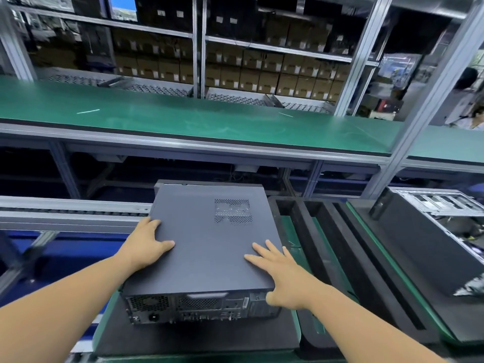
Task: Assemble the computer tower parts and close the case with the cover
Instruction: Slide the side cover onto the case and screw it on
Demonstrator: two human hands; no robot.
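The cover (207,237) hides the tower's interior beneath both hands; no fitted part can be checked. The left hand (142,247) has its fingertips over the cover's left edge, out of sight. The right hand (281,276) masks part of the rear panel (188,307) at the near right corner. Rear-panel ports between the hands are too small to identify. Right of the right hand, a second open chassis (442,205) is cut off by the frame edge. Beyond the hands, labels on the shelved cartons (267,79) are blurred and illegible. Both forearms leave the frame at the bottom edge.
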